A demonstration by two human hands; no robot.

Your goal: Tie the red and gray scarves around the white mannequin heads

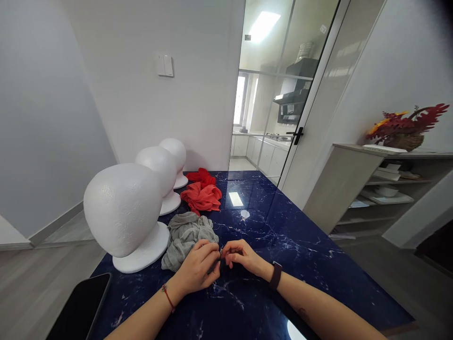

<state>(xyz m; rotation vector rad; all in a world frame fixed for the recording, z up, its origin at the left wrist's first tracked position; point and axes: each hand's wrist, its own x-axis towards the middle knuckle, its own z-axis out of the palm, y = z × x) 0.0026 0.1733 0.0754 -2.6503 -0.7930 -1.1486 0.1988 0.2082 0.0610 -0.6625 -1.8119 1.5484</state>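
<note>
My left hand and my right hand meet over the dark blue marble table, fingers curled and pinched together on a small dark thing I cannot make out. A crumpled grey cloth lies just beyond my left hand, touching its knuckles. Left of it stands a large white foam head form. My left wrist carries a red string, my right wrist a dark band.
Two more white foam heads stand behind the first, with two red-orange cloths beside them. A black phone lies at the table's near left corner. A glass door is behind; shelves with a flower basket stand at the right.
</note>
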